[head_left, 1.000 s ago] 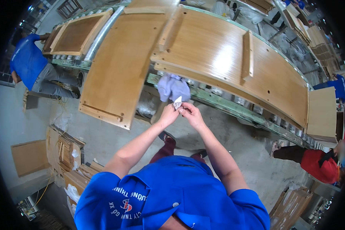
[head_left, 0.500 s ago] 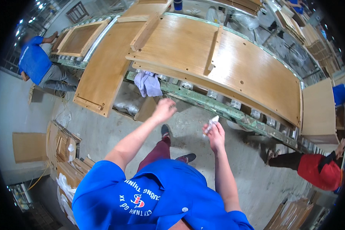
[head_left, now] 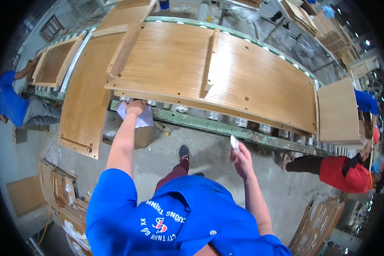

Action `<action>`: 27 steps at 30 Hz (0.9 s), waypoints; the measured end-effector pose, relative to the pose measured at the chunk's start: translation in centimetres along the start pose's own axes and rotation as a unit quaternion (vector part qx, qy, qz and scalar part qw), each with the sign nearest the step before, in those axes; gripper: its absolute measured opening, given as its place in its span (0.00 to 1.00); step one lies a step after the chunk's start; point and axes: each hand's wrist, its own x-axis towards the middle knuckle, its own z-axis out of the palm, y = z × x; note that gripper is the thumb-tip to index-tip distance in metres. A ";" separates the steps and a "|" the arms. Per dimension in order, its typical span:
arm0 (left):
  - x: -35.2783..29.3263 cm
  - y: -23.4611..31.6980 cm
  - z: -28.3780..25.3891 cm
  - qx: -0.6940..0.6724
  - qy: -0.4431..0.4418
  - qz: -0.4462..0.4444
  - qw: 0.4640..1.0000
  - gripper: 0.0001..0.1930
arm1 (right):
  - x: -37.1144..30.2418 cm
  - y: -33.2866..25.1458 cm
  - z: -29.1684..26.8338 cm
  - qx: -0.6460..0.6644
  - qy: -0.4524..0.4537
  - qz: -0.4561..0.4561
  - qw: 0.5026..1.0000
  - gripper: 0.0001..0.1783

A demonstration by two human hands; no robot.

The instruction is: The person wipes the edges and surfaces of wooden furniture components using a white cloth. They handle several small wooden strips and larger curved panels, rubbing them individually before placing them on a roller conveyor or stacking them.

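My left hand (head_left: 135, 107) reaches to the roller conveyor's near edge and closes on a lavender cloth (head_left: 144, 118) that hangs there, just under the edge of a wooden panel. My right hand (head_left: 242, 158) is raised over the floor, its fingers closed round a small white object (head_left: 234, 143) whose kind I cannot make out. Beyond both hands lies the long, glossy brown wooden panel (head_left: 166, 64), with drilled holes along it. Two wooden rails (head_left: 210, 62) lie across its top.
A green-framed roller conveyor (head_left: 192, 124) carries the panels. Another panel (head_left: 83, 94) juts toward me at left. A person in blue (head_left: 13, 100) stands far left; one in red (head_left: 343, 173) is at right by a pale box-like piece (head_left: 339, 112). Stacked boards (head_left: 318, 228) lean at lower right.
My left hand has moved forward and left onto the lavender cloth and taken hold of it. My right hand still holds the white object. The whole view has turned somewhat.
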 end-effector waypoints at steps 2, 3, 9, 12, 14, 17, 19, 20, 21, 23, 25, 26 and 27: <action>-1.9 0.9 1.9 -0.017 0.155 0.133 0.979 0.20 | 1.1 -3.1 -0.5 0.034 0.011 -0.063 0.997 0.21; -3.3 0.3 2.4 -0.035 0.233 0.154 0.960 0.18 | 1.8 -4.9 0.0 0.073 0.016 -0.084 0.994 0.20; -9.5 0.1 2.3 -0.030 0.330 0.192 0.924 0.21 | 2.6 -9.4 -1.1 0.318 -0.033 -0.133 0.938 0.18; -11.8 5.5 1.3 -0.180 0.339 0.311 0.869 0.10 | 2.1 -9.6 -2.4 0.287 -0.079 -0.161 0.941 0.19; -14.9 13.9 -1.0 -0.349 0.153 0.353 0.855 0.08 | 1.4 -9.9 -3.3 0.257 -0.093 -0.165 0.948 0.20; -19.5 25.5 -5.3 -0.446 -0.112 0.471 0.753 0.14 | 0.6 -10.6 -5.0 0.220 -0.119 -0.151 0.956 0.20; -22.9 32.1 -7.7 -0.521 -0.289 0.483 0.642 0.16 | -0.2 -11.1 -6.6 0.222 -0.139 -0.152 0.953 0.23; -24.0 34.2 -7.7 -0.507 -0.304 0.490 0.641 0.16 | -0.6 -11.7 -7.4 0.210 -0.148 -0.160 0.953 0.24; -25.0 36.1 -7.7 -0.492 -0.320 0.497 0.639 0.16 | -1.2 -12.3 -8.3 0.197 -0.157 -0.168 0.953 0.25; -26.7 39.3 -7.6 -0.474 -0.346 0.502 0.636 0.16 | -2.9 -13.3 -10.7 0.214 -0.141 -0.159 0.954 0.25; -28.6 42.3 -7.0 -0.466 -0.368 0.497 0.633 0.16 | -4.3 -14.1 -13.5 0.220 -0.122 -0.187 0.950 0.24; -29.7 43.4 -6.4 -0.448 -0.309 0.494 0.678 0.15 | -5.0 -14.0 -14.8 0.205 -0.108 -0.197 0.953 0.23; -30.5 44.7 -5.7 -0.445 -0.275 0.492 0.696 0.15 | -5.7 -14.1 -16.3 0.195 -0.109 -0.220 0.950 0.22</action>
